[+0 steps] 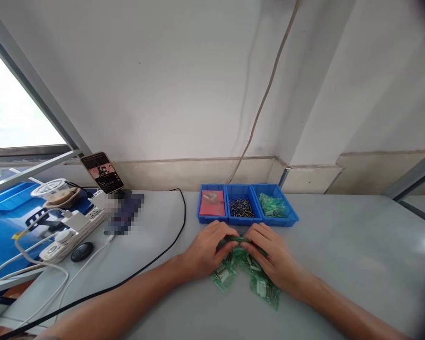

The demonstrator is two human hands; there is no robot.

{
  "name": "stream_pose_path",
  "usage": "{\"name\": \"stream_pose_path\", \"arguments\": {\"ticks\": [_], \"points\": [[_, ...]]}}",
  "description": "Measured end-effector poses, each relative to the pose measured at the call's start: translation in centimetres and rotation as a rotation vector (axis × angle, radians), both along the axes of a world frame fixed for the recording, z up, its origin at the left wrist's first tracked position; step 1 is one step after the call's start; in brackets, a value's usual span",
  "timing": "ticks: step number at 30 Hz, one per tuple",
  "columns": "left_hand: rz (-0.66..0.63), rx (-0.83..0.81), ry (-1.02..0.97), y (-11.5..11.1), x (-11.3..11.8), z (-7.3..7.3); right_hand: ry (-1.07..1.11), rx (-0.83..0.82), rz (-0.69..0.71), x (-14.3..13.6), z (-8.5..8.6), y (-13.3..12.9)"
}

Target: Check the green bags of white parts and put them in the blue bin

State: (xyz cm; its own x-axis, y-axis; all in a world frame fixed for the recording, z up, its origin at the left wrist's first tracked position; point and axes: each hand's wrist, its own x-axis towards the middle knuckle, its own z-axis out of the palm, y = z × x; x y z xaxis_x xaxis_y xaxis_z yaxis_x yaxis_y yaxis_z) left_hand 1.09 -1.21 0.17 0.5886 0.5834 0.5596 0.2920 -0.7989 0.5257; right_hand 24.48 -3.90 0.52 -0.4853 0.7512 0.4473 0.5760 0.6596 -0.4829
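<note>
Both my hands meet at the middle of the table's front part, over small green plastic bags [265, 289] with pale, rod-like pieces inside. My left hand [206, 250] pinches the gathered green plastic between thumb and fingers. From the other side, my right hand [274, 259] grips the same plastic, its thumb near the left one. Part of the bags hangs below the fingers on the grey table [219, 318]; whether it is one bag or several joined cannot be made out.
Behind my hands stand three blue bins: one with a pink sheet [211, 208], one with dark metal screws [241, 208], one with green bags [272, 205]. To the left are a black cable [163, 252], a propped phone [102, 172], a power strip [69, 236] and a black mouse-like object [81, 251].
</note>
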Motion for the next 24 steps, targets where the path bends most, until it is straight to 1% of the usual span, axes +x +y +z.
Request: {"name": "stream_pose_path", "arguments": {"ticks": [5, 11, 17, 22, 24], "points": [[0.040, -0.029, -0.008, 0.13, -0.04, -0.02, 0.017, 0.039, -0.008, 0.08, 0.02, -0.02], [0.055, -0.042, -0.026, 0.21, -0.02, -0.16, 0.001, 0.009, -0.025, 0.04, 0.13, -0.08], [0.067, -0.045, 0.045, 0.11, -0.12, -0.12, 0.030, 0.048, -0.033, 0.18, 0.20, -0.12], [0.053, -0.019, 0.010, 0.39, -0.07, -0.68, 0.019, -0.034, -0.059, 0.30, -0.09, -0.19], [0.064, -0.017, -0.002, 0.46, -0.07, -0.79, 0.003, -0.027, -0.059, 0.26, -0.29, -0.17]]}}
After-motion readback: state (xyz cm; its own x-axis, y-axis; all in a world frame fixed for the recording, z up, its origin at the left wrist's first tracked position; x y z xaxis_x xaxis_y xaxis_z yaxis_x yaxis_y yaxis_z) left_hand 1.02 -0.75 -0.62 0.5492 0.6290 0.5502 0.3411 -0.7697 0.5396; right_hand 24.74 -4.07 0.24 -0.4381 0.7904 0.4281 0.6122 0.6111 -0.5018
